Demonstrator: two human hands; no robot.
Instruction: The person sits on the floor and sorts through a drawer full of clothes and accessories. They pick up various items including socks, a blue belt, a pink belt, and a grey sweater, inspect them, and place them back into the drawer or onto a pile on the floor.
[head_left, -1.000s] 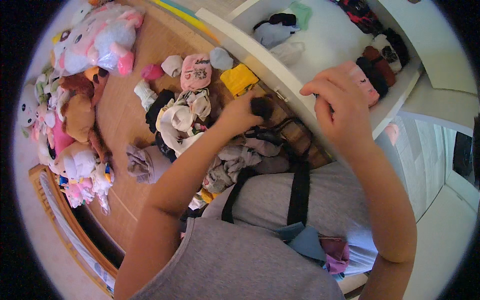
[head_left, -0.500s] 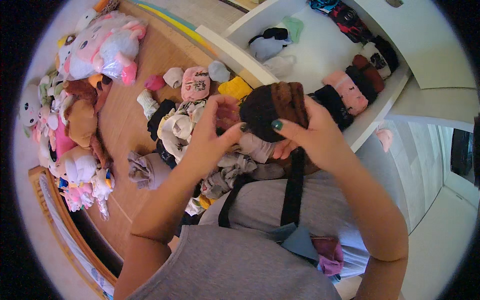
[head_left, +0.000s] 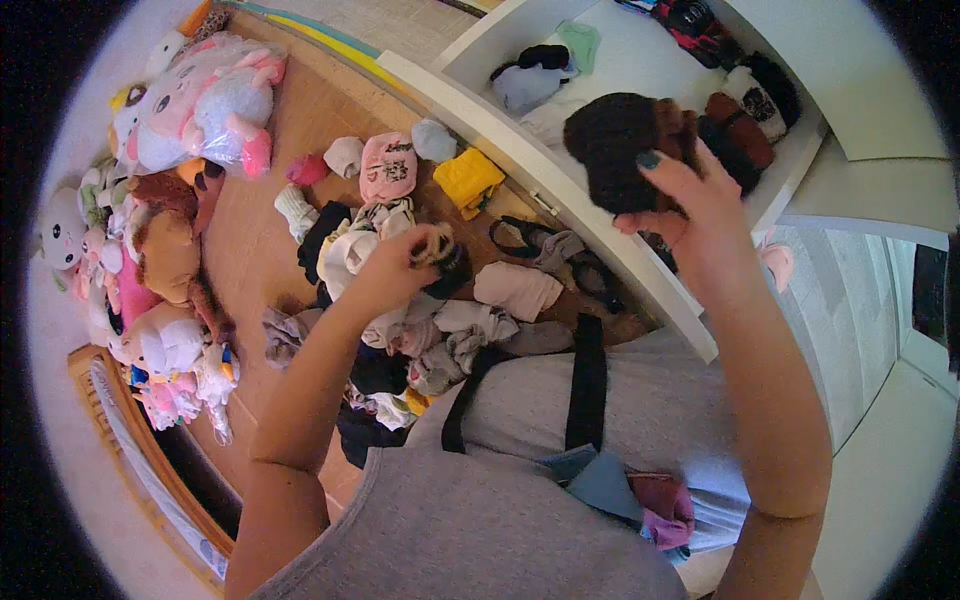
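Over the drawer's front edge, my right hand (head_left: 700,205) grips a black and brown rolled-up knit bundle (head_left: 612,150), apparently socks, thumb on top and fingers beneath. My left hand (head_left: 395,270) is lower and further left, above the sock pile, its fingers curled round a small dark bundle (head_left: 455,272) with a tan edge, probably a sock. Beside it lie a pale pink folded sock (head_left: 518,290) and crumpled grey socks (head_left: 470,330). Several rolled socks line the right side of the open white drawer (head_left: 480,125), a brown one (head_left: 740,130) among them; the bundle hides part of that row.
A yellow folded cloth (head_left: 468,182), a pink printed bundle (head_left: 388,167) and smaller balls lie on the wooden surface (head_left: 255,235). Plush toys (head_left: 165,250) are heaped at the left. Within the drawer sit a grey and black bundle (head_left: 535,80) and a green cloth (head_left: 580,45).
My right hand has carried the black and brown bundle up and right over the drawer. My left hand has let go of it, moved down-left and closed on a small dark bundle.
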